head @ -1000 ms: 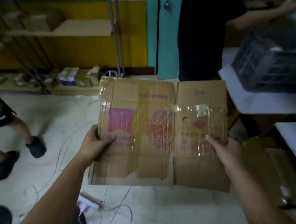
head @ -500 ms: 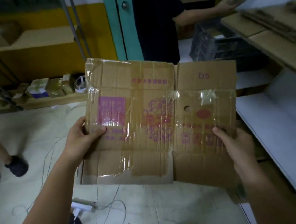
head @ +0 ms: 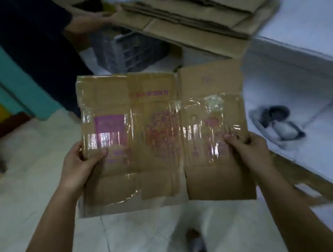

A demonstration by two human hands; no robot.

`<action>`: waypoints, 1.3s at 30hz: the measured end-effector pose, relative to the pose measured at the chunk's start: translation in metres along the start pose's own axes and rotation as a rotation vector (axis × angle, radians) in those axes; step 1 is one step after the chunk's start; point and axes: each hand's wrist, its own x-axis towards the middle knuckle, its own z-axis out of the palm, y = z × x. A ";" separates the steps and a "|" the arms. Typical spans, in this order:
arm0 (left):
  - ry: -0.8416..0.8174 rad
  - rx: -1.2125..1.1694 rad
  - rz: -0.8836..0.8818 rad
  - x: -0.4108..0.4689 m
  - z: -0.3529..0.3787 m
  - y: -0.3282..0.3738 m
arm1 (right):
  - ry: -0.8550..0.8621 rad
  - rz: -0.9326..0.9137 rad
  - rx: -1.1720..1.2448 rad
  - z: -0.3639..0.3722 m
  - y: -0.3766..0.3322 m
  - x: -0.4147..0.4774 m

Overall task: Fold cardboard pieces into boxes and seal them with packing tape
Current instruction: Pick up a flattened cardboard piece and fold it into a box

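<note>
Now we hold a flattened cardboard box [head: 163, 138] up in front of us above the pale floor [head: 25, 202]; at its left edge our left hand [head: 79, 165] pinches the panel, thumb on the printed face and fingers curled behind; beside that thumb sits a purple label [head: 110, 129] under shiny old tape [head: 105, 140], and further along a crease runs down the middle, with a split between the flaps above and below it; at the right edge our right hand [head: 248, 148] pinches in the same way, thumb in front, fingers hidden behind. We judge the step in hand to be opening this flat piece into a tube; to do it well we would press the two edges toward each other so the creases give evenly, and mind the old tape, which may hold panels together; only then fold the bottom flaps. Beyond, on the right, a stack of flat cardboard [head: 201, 13] lies on a white table [head: 305, 29], where another person's hand [head: 93, 20] rests.
</note>
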 end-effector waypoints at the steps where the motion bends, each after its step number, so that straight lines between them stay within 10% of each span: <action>1: -0.048 0.007 0.001 0.003 0.007 -0.001 | 0.044 0.005 0.006 -0.009 0.006 -0.012; 14: -0.431 0.049 0.059 -0.023 0.085 0.001 | 0.398 0.136 0.051 -0.100 0.086 -0.134; 39: -1.309 0.259 0.210 -0.250 0.474 0.033 | 1.230 0.474 0.310 -0.332 0.245 -0.401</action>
